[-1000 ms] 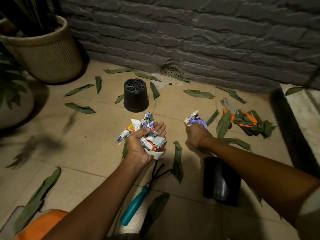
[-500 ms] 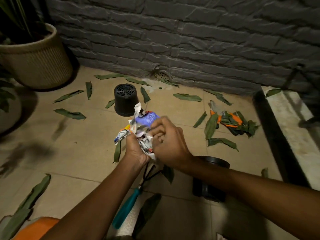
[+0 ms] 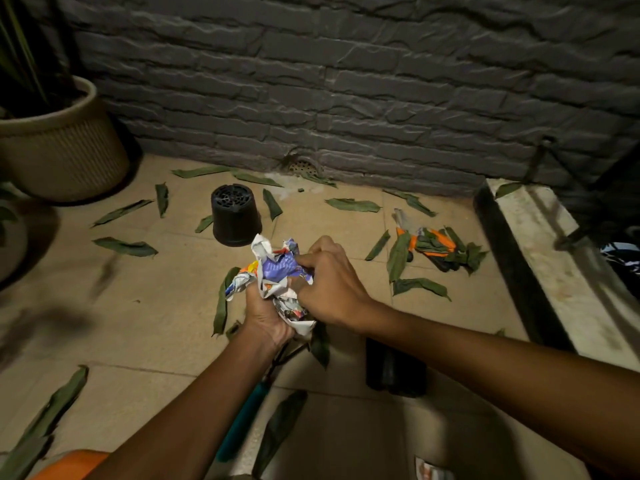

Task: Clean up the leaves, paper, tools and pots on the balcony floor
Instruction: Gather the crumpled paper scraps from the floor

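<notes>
Head view: left hand (image 3: pixel 266 322) cupped under crumpled paper wad (image 3: pixel 277 282), fingers curled round it, right hand (image 3: pixel 332 285) pinching and pressing wad from right, likely to compact scraps into one handful, held above tiled floor (image 3: pixel 138 323) just in front of upturned black pot (image 3: pixel 236 216). Counted: two black pots, second (image 3: pixel 394 372) on its side under right forearm; one teal-handled tool (image 3: pixel 242 424); orange tool (image 3: pixel 424 242) under leaves; a dozen-plus loose leaves (image 3: pixel 124 247); paper scrap (image 3: pixel 431 471) at bottom edge.
</notes>
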